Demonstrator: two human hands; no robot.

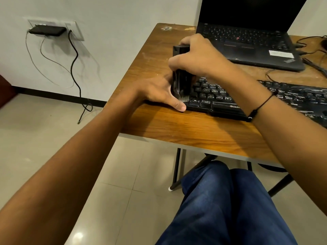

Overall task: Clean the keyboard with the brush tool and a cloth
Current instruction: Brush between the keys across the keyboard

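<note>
Upright boxy brush (180,50), bristles on keyboard (221,98)

Black keyboard (247,98), black brush tool (181,50), black laptop (247,32), brown wood-grain table (177,124).

black keyboard (247,98) flat on desk, black brush (182,82) upright, bristles on keys

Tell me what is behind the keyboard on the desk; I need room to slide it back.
Behind the keyboard an open black laptop sits on the desk, with cables to its right. The right hand, gripping the brush, hides the desk behind the keyboard's left end.
</note>
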